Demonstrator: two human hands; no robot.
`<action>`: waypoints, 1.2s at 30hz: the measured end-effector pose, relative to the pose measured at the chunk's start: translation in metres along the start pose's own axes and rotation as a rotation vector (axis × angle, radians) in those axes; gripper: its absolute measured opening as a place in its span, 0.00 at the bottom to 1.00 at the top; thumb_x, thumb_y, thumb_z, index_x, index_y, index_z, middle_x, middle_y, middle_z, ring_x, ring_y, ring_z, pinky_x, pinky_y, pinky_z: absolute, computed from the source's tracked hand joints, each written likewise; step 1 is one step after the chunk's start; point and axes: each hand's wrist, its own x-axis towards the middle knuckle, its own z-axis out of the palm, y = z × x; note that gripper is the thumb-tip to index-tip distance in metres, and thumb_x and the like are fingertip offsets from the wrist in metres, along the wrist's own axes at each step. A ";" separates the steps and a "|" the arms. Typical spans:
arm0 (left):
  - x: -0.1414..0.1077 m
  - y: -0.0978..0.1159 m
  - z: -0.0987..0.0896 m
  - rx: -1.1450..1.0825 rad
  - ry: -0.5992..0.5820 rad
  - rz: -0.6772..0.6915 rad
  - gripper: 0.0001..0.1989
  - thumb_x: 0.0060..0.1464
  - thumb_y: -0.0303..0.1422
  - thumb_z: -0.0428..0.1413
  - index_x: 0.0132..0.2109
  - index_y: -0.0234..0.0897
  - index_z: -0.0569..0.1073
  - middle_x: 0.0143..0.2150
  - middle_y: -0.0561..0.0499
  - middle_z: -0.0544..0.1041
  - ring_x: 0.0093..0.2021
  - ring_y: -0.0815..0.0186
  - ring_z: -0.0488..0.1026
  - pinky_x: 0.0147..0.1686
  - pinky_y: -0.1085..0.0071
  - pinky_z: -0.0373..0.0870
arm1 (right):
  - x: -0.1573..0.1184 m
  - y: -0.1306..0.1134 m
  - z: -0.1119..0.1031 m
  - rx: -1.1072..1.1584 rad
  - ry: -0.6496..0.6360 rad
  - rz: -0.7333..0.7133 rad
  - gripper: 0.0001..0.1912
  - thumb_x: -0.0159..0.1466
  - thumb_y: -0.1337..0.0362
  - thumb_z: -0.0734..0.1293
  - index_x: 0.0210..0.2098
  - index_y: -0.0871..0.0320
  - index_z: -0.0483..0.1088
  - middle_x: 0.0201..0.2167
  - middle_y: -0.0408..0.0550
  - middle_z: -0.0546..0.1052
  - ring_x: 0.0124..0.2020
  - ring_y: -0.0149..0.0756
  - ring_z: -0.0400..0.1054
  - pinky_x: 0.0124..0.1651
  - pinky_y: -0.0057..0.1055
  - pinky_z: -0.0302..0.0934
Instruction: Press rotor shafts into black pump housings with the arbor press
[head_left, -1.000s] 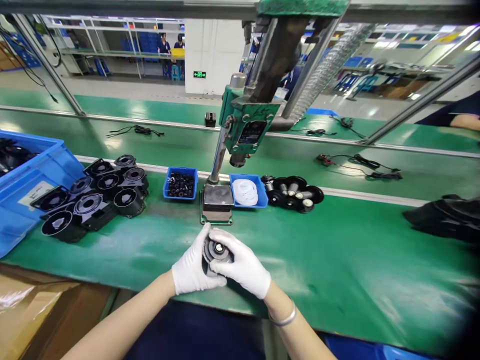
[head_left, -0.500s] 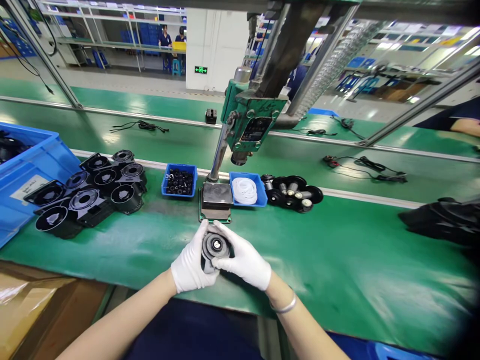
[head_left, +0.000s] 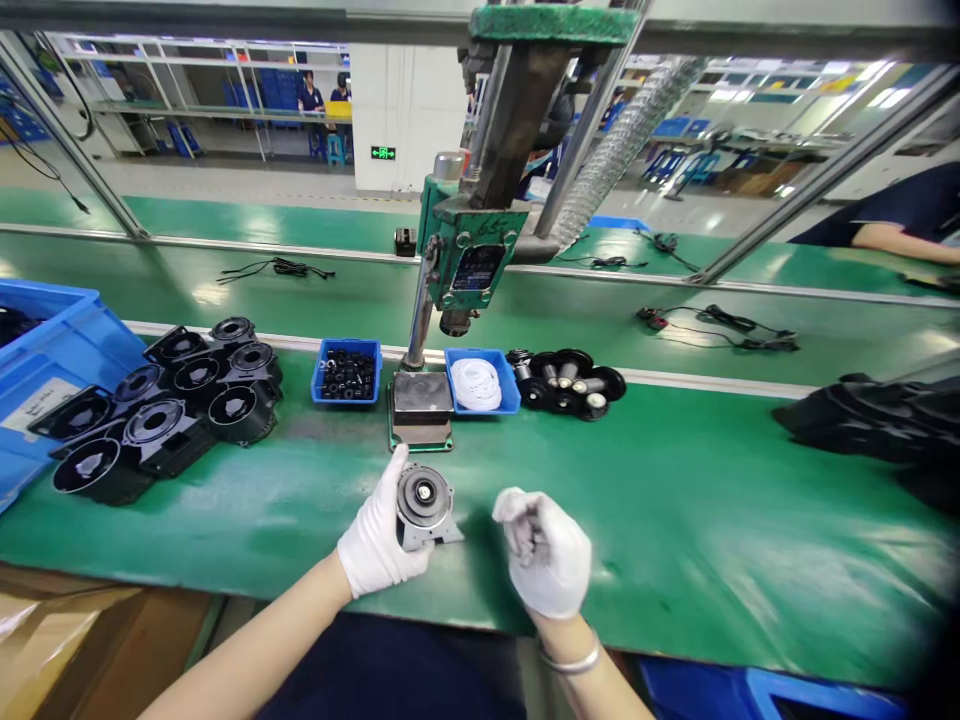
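Observation:
My left hand [head_left: 379, 535], in a white glove, grips a dark grey round motor housing [head_left: 425, 497] by its left side. The housing has stepped rings, a light centre and a flat flange at its lower edge; it is held just in front of the press base. My right hand [head_left: 547, 550], gloved too, is apart from the housing, to its right over the green table. Its fingers are curled in, with grey-stained fingertips, and nothing shows in them. The press [head_left: 472, 260] stands beyond my hands, its metal block [head_left: 421, 393] below the ram.
Left of the press are a blue tray of small black parts [head_left: 347, 398], several black housings [head_left: 157, 420] and a blue crate [head_left: 64, 340]. To its right are a tray of white rings [head_left: 495, 402] and black discs with shafts [head_left: 574, 385]. A co-worker's arm [head_left: 907, 240] shows far right.
My right hand has let go of the motor housing and moved right, its fingers curling. My left hand keeps its hold, and the housing's flange now shows. The view has shifted slightly.

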 end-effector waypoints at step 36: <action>0.007 -0.018 -0.005 -0.119 -0.173 -0.057 0.53 0.52 0.39 0.61 0.71 0.46 0.32 0.69 0.37 0.56 0.68 0.44 0.58 0.65 0.39 0.50 | 0.182 0.001 -0.073 -0.673 -0.003 -0.172 0.08 0.65 0.63 0.65 0.34 0.58 0.75 0.36 0.50 0.78 0.40 0.40 0.72 0.48 0.38 0.65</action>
